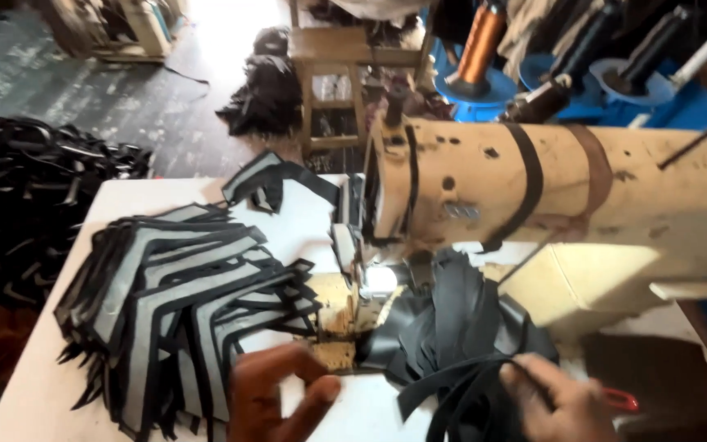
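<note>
My left hand hovers low over the white table, fingers curled, just right of a fanned stack of grey pieces edged in black and near the needle area of the sewing machine. It seems to hold nothing, though motion blur hides detail. My right hand grips a black strap that loops out of a heap of black material below the machine head. A small lamp glows at the needle.
A big pile of black straps lies on the left. A wooden stool and a dark heap stand on the floor behind. Thread cones rise behind the machine. Red-handled scissors lie beside my right hand.
</note>
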